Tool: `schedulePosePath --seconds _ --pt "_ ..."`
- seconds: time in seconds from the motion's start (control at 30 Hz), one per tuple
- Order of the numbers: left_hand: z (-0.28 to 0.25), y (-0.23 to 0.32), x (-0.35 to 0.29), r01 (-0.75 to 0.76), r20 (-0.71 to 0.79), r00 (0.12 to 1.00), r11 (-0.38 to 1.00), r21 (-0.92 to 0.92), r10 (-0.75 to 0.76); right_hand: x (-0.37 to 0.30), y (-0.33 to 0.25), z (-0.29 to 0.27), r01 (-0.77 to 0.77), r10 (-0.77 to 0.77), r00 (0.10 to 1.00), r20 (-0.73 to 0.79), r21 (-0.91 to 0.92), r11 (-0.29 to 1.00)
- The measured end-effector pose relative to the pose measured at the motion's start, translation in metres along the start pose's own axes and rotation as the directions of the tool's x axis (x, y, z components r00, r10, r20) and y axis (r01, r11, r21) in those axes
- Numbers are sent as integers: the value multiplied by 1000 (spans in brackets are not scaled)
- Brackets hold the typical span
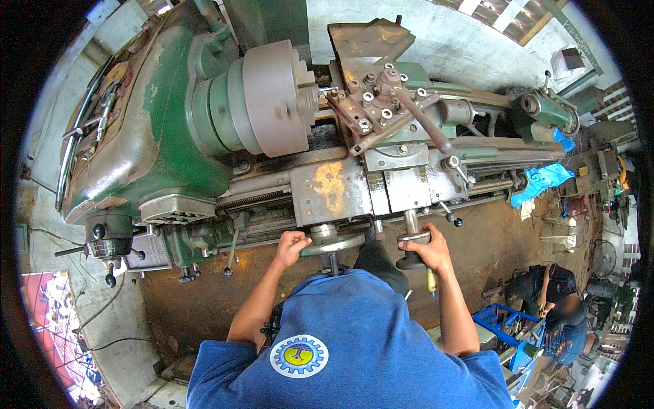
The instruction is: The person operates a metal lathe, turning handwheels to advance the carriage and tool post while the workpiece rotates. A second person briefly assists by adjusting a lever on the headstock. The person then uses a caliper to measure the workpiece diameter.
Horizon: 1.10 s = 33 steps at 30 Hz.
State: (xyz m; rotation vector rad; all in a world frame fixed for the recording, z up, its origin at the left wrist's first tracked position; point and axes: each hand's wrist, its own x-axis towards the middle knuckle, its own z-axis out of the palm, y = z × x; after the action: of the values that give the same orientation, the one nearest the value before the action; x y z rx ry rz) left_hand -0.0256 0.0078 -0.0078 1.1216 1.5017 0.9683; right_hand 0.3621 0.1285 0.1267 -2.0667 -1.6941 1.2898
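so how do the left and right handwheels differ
Size: the left handwheel looks wider across than the right handwheel. Cover: the left grip meets the left handwheel at its left edge, leaving most of the rim showing, while the right grip wraps over the right handwheel and hides part of it. Both sit at the front of the green lathe.

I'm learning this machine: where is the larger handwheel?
In the head view, the larger handwheel is just below centre, immediately right of the left hand and below the yellow-patched plate.

Head-worn fisheye looks down on the lathe (pixel 330 187).
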Motion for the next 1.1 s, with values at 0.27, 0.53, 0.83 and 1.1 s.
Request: schedulePosePath --seconds 0.27,0.53,0.83,1.1 --pt "2 -3 0 1 -14 1000 999 -47 -2 -1 -4 -1 -20 20 1000 -5 -18 1000" --pt "1 -5 0 -14 -4 1000 999 -32 14 -1 -5 -1 -1 1 1000 17 -3 1000" --pt "1 -8 0 -1 4 1000 1000 -16 1 1 0 1 8 -8 1000 0 -33 999" --pt "-1 -8 0 40 2 999 999 2 -40 0 -2 -1 -6 7 1000 30 -17 1000"
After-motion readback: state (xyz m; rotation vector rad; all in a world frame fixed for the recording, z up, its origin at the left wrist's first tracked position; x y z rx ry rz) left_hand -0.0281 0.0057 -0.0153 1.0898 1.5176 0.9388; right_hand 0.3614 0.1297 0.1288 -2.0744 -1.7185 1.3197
